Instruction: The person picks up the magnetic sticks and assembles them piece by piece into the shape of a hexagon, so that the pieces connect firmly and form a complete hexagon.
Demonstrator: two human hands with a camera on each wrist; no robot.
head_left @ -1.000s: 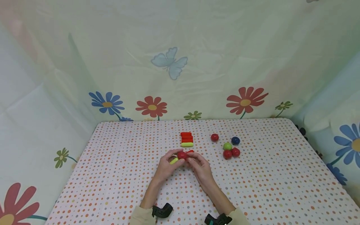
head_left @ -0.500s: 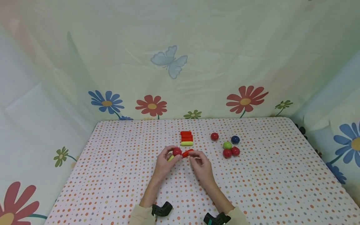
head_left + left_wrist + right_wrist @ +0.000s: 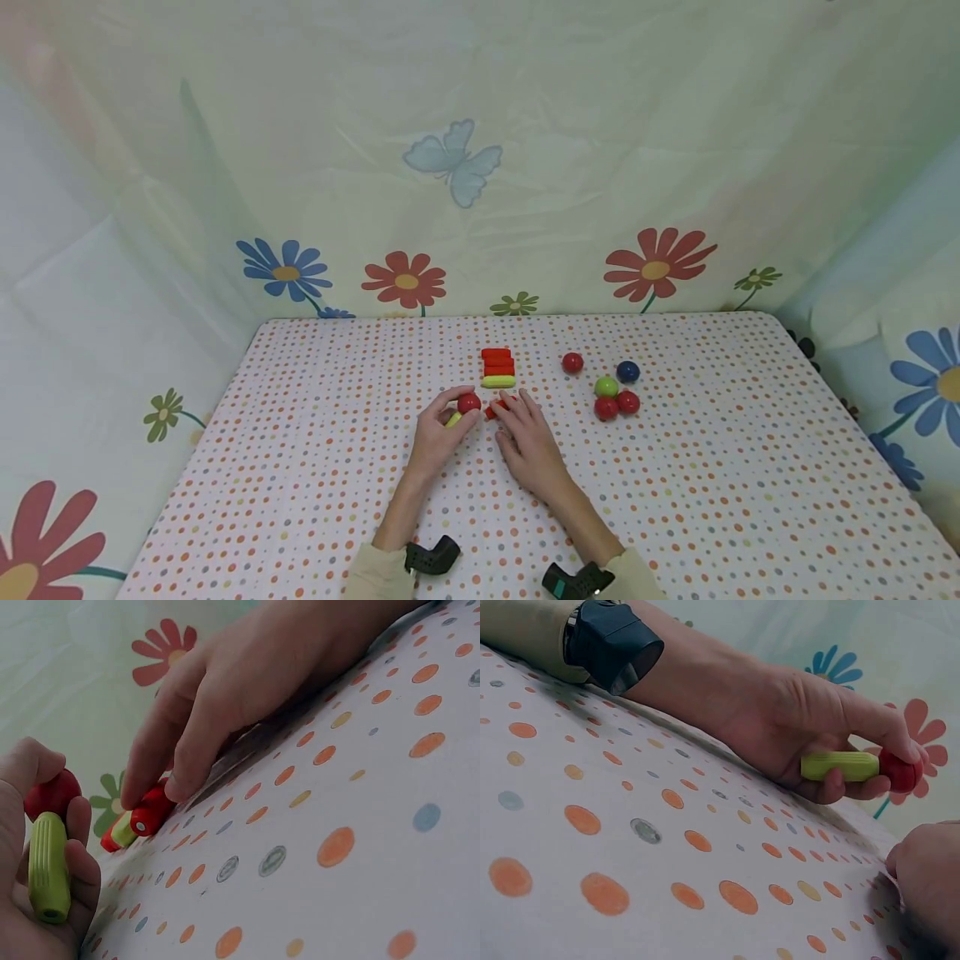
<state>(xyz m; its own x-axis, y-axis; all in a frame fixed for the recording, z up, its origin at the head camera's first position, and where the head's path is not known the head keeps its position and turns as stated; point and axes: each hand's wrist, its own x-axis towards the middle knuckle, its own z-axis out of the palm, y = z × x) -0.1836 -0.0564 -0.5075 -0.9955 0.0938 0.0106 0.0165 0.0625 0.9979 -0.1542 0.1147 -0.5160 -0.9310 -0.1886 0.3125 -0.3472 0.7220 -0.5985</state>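
My left hand (image 3: 435, 437) grips a red ball (image 3: 469, 403) and a yellow-green ridged handle (image 3: 49, 870). In the right wrist view the handle's end meets the ball, with thumb or finger over the ball and other fingers curled under the handle. Beside it, my right hand (image 3: 531, 450) reaches over a red handle (image 3: 152, 808) on the table, fingers extended and fingertips right at it. The right fingers partly cover this handle in the head view. Just beyond lies a row of short handles, several red (image 3: 498, 362) and one yellow-green (image 3: 498, 382).
To the right sit a lone red ball (image 3: 573, 362), a dark blue ball (image 3: 628, 372), a green ball (image 3: 607, 386) and two red balls (image 3: 617, 406) side by side. Everything rests on a dotted tablecloth (image 3: 330, 467); a flowered curtain (image 3: 330, 167) hangs behind.
Both hands were together at the red ball. The left has drawn slightly left with ball and handle; the right let go of the ball, and its fingers now spread over the red handle.
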